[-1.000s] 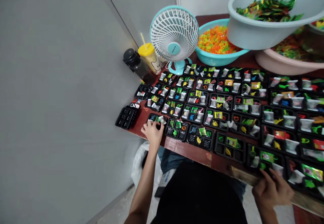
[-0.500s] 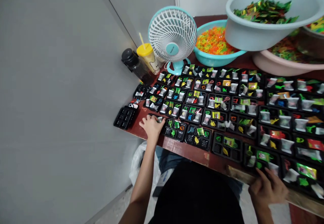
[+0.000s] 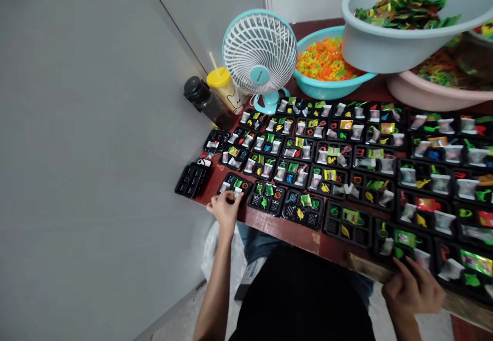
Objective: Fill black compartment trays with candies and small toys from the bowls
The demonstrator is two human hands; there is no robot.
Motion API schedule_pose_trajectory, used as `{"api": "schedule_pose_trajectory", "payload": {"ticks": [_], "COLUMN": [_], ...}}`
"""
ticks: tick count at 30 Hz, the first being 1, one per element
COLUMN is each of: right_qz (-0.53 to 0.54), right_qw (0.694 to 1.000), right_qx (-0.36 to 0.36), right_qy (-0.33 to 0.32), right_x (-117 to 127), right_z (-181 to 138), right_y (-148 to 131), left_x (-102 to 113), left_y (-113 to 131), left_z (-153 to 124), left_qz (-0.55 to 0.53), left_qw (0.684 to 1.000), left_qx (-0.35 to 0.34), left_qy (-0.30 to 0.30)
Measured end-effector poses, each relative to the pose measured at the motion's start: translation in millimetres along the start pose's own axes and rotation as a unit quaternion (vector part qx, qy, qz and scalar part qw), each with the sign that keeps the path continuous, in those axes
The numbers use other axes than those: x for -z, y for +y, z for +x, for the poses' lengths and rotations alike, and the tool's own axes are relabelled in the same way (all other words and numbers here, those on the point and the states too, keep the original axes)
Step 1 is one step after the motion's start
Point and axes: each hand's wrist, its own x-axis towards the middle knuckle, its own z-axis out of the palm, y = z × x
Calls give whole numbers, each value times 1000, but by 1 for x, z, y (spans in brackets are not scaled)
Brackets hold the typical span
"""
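Note:
Several black compartment trays (image 3: 348,223) filled with small colourful toys and clear packets cover a dark red table (image 3: 292,233). My left hand (image 3: 222,208) is at the table's front left corner, fingers curled against the near edge of the leftmost filled tray (image 3: 233,185), pinching something small and white I cannot make out. My right hand (image 3: 412,289) rests at the front edge on the right, fingers bent on the rim of a tray (image 3: 404,243) holding a green packet.
An empty black tray (image 3: 191,179) sits at the left corner. Behind it stand a dark bottle (image 3: 203,98), a yellow-lidded cup (image 3: 225,88) and a small teal fan (image 3: 260,61). Basins (image 3: 385,48) of colourful pieces fill the back. A grey wall runs along the left.
My left hand has pulled back from on top of the leftmost tray to its near edge. My right hand has stayed at the front right tray.

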Motion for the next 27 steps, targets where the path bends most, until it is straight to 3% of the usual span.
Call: {"api": "schedule_pose_trajectory", "payload": {"ticks": [7,16,22,27], "right_qz": [4,-1,-4,-1], "right_qw": [1000,1000,1000,1000], "right_qx": [-14,-2,5,20], "right_qy": [2,5,-5,13], "right_x": [-1,-3,-1,-3], "right_z": [0,-4,-4,-4], "right_y": [0,4,4,6], "left_x": [-10,-8,-7,-12], "left_y": [-10,-20,-27,-30], "left_z": [-6,-17,-25,-23], "left_qz": [-39,-104,-48,-74], "left_qw": [999,995,999,996], "left_qx": [-26,-7,-26,-44], "left_qy": [-13,5,1,3]}}
